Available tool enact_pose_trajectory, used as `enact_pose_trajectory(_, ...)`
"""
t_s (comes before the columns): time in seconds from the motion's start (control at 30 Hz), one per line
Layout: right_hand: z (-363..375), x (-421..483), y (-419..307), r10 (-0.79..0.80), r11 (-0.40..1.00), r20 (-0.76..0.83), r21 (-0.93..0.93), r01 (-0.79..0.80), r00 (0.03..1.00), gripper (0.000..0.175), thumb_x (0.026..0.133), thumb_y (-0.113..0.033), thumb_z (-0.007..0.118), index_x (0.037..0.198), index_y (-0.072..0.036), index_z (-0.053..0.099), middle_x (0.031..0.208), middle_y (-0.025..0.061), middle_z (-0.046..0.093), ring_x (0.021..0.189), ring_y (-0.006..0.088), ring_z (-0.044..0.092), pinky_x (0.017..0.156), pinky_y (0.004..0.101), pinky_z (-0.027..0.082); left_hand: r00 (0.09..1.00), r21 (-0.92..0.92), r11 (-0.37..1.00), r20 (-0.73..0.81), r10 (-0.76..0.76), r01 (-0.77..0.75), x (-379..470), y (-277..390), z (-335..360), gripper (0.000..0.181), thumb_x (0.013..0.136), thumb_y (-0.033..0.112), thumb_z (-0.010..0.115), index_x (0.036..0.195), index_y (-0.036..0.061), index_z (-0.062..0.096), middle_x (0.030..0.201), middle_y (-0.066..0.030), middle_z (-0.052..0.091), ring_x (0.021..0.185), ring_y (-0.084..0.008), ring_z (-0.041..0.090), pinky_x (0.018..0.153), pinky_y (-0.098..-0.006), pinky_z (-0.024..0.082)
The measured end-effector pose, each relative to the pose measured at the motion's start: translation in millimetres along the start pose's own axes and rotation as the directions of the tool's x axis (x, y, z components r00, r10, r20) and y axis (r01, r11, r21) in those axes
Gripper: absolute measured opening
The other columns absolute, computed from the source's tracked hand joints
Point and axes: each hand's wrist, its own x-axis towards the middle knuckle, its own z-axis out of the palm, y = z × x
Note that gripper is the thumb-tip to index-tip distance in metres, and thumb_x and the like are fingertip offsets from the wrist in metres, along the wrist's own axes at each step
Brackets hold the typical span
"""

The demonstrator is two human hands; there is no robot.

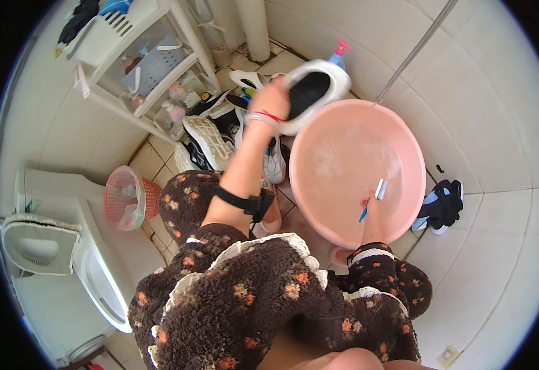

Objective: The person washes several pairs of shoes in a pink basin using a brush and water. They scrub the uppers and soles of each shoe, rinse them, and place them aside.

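My left hand grips the near end of a white shoe, held up at the far left rim of a large pink basin. The shoe is motion-blurred, and a broad black area shows in its middle. In my right hand, above the cloudy water in the basin, is a small scrubbing brush. Its head is white, and its blue handle sticks out below my fingers. Several other shoes lie bunched on the tiles beneath and left of my left forearm.
A blue bottle with a pink pump stands behind the basin. Black-and-blue footwear rests against the right wall. On the left are a white shelf rack with toiletries, a pink lined wastebasket and a toilet. A metal hose hangs at the basin's far rim.
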Motion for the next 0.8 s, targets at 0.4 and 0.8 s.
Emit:
enact_pose_trajectory(0.4,15.9,-51.8,-52.5,-0.079,0.980,0.216,0.193,0.036,0.973,0.060,0.076,-0.027,0.081,0.126,-0.009,0.053,0.110,0.0073,0.064,0.096,0.0175,0.064,0.080,0.0325,0.053,0.840,-0.387,0.922,0.502,0.205,0.006,-114.4,49.6,235.8,0.066,0.079,0.034,0.066,0.134,0.0034,0.047,0.127,-0.0233,0.056,0.114,-0.0408,0.055,0.099,-0.0442,0.042)
enact_pose_trajectory(0.8,23.0,0.1,44.4,-0.191,0.883,0.097,-0.417,0.214,0.977,0.081,0.060,-0.014,0.087,0.128,0.006,0.048,0.113,0.0183,0.061,0.103,0.0273,0.059,0.092,0.0387,0.046,-0.129,-0.294,-0.058,-0.228,-0.965,0.954,-50.9,-204.4,45.6,0.056,0.083,0.029,0.067,0.128,0.0085,0.041,0.127,-0.0132,0.047,0.121,-0.0280,0.045,0.098,-0.0426,0.040)
